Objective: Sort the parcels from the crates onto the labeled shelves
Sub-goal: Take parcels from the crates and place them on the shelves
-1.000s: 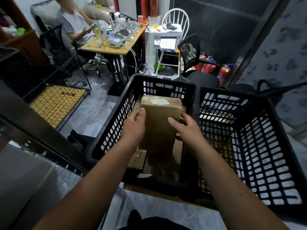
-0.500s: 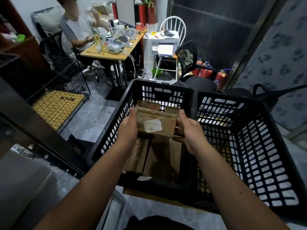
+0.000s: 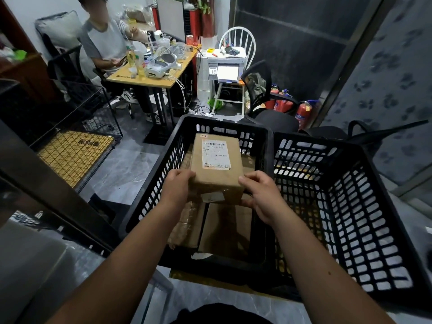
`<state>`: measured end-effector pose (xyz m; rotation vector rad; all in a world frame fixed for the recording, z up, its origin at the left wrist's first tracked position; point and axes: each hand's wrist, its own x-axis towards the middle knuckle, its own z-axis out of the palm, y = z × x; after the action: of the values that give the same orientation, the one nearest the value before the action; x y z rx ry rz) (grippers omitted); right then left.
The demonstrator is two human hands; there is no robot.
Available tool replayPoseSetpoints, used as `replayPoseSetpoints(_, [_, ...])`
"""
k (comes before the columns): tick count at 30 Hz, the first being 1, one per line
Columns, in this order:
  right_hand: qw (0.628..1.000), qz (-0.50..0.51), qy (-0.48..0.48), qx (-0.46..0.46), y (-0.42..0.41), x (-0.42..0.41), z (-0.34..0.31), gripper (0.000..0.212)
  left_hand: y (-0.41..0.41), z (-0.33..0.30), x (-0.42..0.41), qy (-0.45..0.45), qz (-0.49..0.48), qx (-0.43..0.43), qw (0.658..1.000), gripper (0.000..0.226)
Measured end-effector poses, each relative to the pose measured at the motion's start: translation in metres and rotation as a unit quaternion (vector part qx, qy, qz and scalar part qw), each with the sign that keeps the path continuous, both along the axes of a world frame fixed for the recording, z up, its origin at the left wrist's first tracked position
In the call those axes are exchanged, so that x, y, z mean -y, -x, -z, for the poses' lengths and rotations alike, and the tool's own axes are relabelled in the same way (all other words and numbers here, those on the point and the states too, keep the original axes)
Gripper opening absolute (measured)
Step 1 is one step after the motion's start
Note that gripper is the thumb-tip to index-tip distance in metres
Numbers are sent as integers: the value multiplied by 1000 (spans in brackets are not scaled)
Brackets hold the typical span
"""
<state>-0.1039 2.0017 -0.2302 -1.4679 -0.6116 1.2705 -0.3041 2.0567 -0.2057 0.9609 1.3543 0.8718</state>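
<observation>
Holding a brown cardboard parcel (image 3: 216,167) between them, the left hand (image 3: 176,187) grips its near left corner with thumb on top and fingers curled under, while the right hand (image 3: 263,195) pinches the near right corner the same way. The parcel sits raised above the left crate (image 3: 161,181), its white shipping label (image 3: 216,154) facing up, with more brown parcels (image 3: 208,228) lying flat on that crate's bottom beneath it. A second black crate (image 3: 364,218) stands touching the first on its right, and farther off a seated person (image 3: 105,40) works at a cluttered wooden worktop (image 3: 149,77).
</observation>
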Motion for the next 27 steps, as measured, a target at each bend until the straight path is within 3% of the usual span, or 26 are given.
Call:
replayPoseSetpoints(4, [1000, 5, -9, -7, -1, -6, 9, 17, 3, -2, -5, 4, 30, 22, 999, 29])
replayPoseSetpoints(10, [999, -25, -43, 0, -1, -6, 9, 66, 1, 7, -9, -8, 68, 18, 997, 61])
replayPoseSetpoints(13, [997, -34, -64, 31, 2, -8, 10, 74, 2, 9, -10, -10, 73, 27, 997, 68])
replayPoseSetpoints(19, [986, -79, -61, 135, 12, -13, 1, 82, 6, 12, -19, 2, 39, 57, 998, 73])
replayPoseSetpoints(27, [963, -46, -111, 239, 7, -15, 4, 75, 10, 12, -46, 2, 76, 84, 994, 52])
